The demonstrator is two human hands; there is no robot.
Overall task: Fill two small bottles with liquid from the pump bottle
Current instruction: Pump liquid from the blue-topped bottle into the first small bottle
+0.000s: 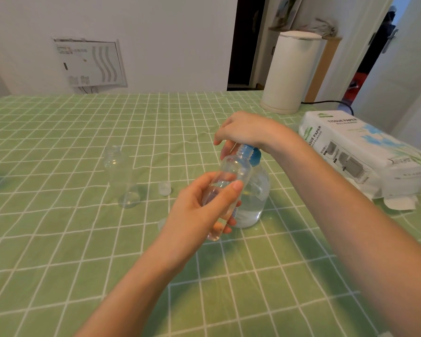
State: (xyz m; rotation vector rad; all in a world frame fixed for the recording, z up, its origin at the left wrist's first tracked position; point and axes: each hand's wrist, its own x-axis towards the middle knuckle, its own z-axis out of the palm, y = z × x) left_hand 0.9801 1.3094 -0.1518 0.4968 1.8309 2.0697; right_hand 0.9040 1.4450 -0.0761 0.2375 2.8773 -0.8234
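Observation:
My left hand grips a small clear bottle, tilted, with its open neck up by the blue pump head. A little liquid shows inside it. The pump bottle, clear with a blue top, stands just behind it, partly full. My right hand rests on top of the pump head, fingers curled down over it; the nozzle is hidden. A second small clear bottle stands uncapped to the left. A small clear cap lies between them.
A green checked cloth covers the table. A pack of tissue paper lies at the right edge. A white cylindrical appliance with a black cord stands at the back right.

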